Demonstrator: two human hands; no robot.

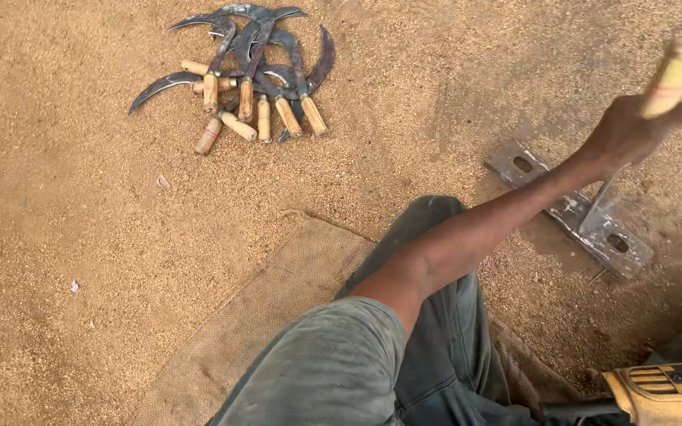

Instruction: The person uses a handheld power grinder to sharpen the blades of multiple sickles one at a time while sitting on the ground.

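While gripping: left hand (621, 130) is clamping fingers on wooden-handled sickle (676, 75), tip touching metal plate (570, 211).
Far left: sickle pile (250, 75) is lying on sand.
Right hand: not showing.

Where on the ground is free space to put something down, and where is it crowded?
Free: the sandy ground left of the burlap mat, below the sickle pile; also the sand between that pile and the metal plate. Crowded: around the plate, where the right hand holds a wooden handle.
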